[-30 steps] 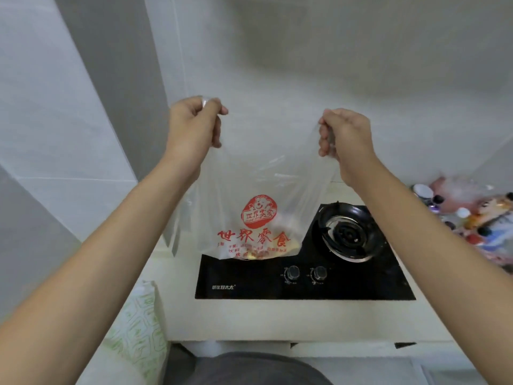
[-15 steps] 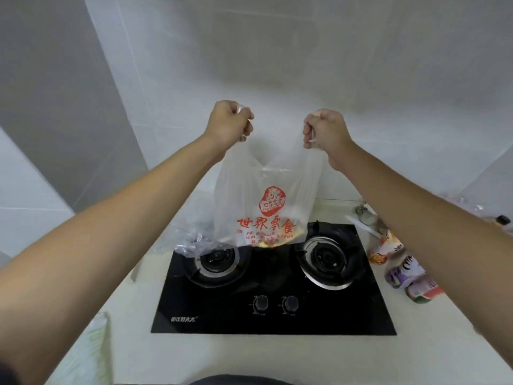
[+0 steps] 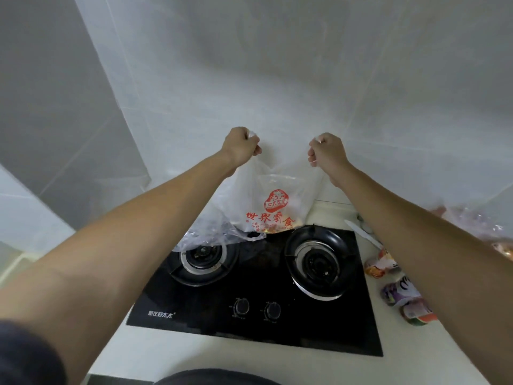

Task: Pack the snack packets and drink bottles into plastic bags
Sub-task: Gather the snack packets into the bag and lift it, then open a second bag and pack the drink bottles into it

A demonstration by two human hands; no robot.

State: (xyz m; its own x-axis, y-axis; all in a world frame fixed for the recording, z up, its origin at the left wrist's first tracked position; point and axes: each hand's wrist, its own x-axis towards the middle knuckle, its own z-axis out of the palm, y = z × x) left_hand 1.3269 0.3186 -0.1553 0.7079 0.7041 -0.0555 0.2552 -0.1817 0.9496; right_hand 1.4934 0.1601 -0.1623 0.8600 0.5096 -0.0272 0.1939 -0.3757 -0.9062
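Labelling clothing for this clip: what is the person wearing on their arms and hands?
Both forearms are bare, with no gloves, watch or rings visible on the left hand or right hand. A dark short sleeve shows at the left upper arm; the right sleeve is out of view.

Soft, dim, even light falls from above; shadows are faint. Pale glare streaks the black stove [image 3: 249, 309] below the hands [image 3: 241, 145]. Wide-angle distortion bends the wall tiles [image 3: 277, 65] above them. Bottles [image 3: 399, 293] at right look smeared.
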